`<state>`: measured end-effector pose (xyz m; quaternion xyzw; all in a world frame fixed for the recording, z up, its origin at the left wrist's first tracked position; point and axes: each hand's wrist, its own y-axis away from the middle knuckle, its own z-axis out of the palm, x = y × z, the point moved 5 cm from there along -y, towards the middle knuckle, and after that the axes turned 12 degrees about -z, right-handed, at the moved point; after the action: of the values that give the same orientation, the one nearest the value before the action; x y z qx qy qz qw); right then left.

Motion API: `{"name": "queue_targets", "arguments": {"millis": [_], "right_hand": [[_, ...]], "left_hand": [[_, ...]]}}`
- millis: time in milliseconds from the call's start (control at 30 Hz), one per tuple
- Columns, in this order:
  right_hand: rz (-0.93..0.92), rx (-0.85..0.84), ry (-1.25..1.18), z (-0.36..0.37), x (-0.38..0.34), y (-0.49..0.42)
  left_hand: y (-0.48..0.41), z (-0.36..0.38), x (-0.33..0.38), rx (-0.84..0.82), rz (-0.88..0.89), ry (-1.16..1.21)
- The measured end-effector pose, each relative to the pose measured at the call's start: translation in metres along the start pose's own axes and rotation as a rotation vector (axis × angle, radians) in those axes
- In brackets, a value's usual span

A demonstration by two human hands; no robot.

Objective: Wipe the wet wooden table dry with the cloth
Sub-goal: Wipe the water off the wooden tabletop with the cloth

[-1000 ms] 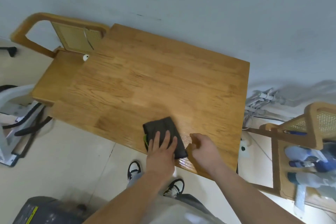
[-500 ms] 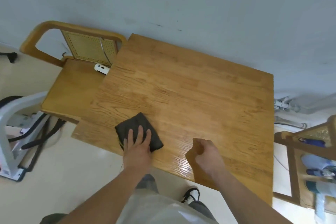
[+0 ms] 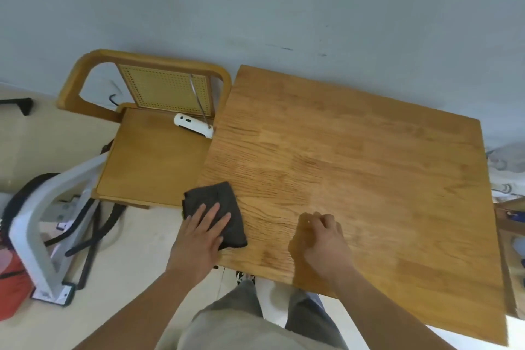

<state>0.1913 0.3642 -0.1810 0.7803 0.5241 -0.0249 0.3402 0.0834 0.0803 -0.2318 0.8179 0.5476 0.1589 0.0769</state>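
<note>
- Cloth (image 3: 218, 207): dark, folded, lying at the worktop's (image 3: 369, 179) 8 o'clock corner, partly overhanging the left edge.
- Left hand (image 3: 200, 239): fingers spread flat, pressing on cloth.
- Right hand (image 3: 324, 244): grip curled together, holding nothing, resting on worktop at 6 o'clock.
- Chair (image 3: 153, 156) at 9 o'clock.

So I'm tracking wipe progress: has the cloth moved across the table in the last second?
Yes. The cloth slid left along the table's near edge and now overhangs its left corner, under the left hand.
</note>
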Motion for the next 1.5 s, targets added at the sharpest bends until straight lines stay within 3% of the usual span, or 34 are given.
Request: {"name": "queue_targets", "arguments": {"millis": [67, 133, 267, 333, 433, 533, 567, 633, 700, 767, 833, 933, 1000, 1067, 1133, 1200, 1267, 1333, 1433, 1500], "right_hand": [[-0.039, -0.002, 0.014, 0.003, -0.017, -0.008], [-0.060, 0.016, 0.022, 0.005, -0.028, -0.016], [-0.067, 0.001, 0.066, 0.001, -0.035, -0.033], [-0.047, -0.015, 0.125, -0.007, -0.033, -0.045], [0.018, -0.018, 0.160, -0.017, -0.026, -0.059], [0.055, -0.026, 0.109, -0.018, -0.019, -0.063], [0.053, -0.022, 0.114, -0.018, -0.017, -0.063], [0.062, 0.002, 0.130, -0.021, -0.012, -0.066], [0.080, 0.013, 0.175, -0.028, -0.008, -0.073], [0.109, 0.013, 0.232, -0.035, -0.003, -0.082], [0.143, -0.003, 0.233, -0.039, 0.001, -0.088], [0.161, -0.028, 0.162, -0.032, 0.006, -0.086], [0.169, -0.032, 0.118, -0.028, 0.008, -0.083], [0.178, -0.043, 0.095, -0.027, 0.008, -0.081], [0.186, -0.060, 0.094, -0.029, 0.008, -0.080], [0.179, -0.073, 0.102, -0.032, 0.007, -0.081], [0.170, -0.097, 0.115, -0.033, 0.007, -0.083], [0.171, -0.122, 0.135, -0.034, 0.007, -0.084], [0.151, -0.127, 0.142, -0.035, 0.010, -0.083], [0.119, -0.098, 0.102, -0.042, 0.018, -0.082]], "left_hand": [[0.008, 0.007, 0.007, 0.018, -0.160, 0.057], [0.022, 0.020, 0.039, 0.039, -0.146, 0.086], [0.013, 0.018, 0.053, 0.016, 0.336, -0.055], [-0.016, 0.004, 0.028, 0.022, 0.420, -0.136], [-0.062, -0.016, -0.002, -0.024, 0.123, -0.035], [-0.071, -0.020, 0.017, -0.027, -0.158, 0.079], [-0.065, -0.015, 0.030, -0.020, -0.131, 0.067], [-0.049, -0.005, 0.050, -0.016, 0.093, 0.002], [-0.049, -0.004, 0.046, -0.021, 0.354, -0.057], [-0.071, -0.015, 0.031, 0.003, 0.494, -0.111], [-0.098, -0.027, 0.019, -0.008, 0.432, -0.144], [-0.121, -0.035, 0.031, -0.037, 0.044, 0.046], [-0.112, -0.027, 0.063, -0.039, -0.118, 0.082], [-0.086, -0.015, 0.101, -0.035, -0.006, 0.082], [-0.059, -0.001, 0.124, -0.114, 0.290, 0.015], [-0.057, -0.006, 0.116, -0.190, 0.517, -0.015], [-0.081, -0.019, 0.093, -0.184, 0.599, -0.055], [-0.112, -0.032, 0.066, -0.121, 0.484, -0.039], [-0.136, -0.044, 0.039, -0.070, 0.064, 0.049], [-0.128, -0.041, 0.052, -0.046, -0.079, 0.017]]}}
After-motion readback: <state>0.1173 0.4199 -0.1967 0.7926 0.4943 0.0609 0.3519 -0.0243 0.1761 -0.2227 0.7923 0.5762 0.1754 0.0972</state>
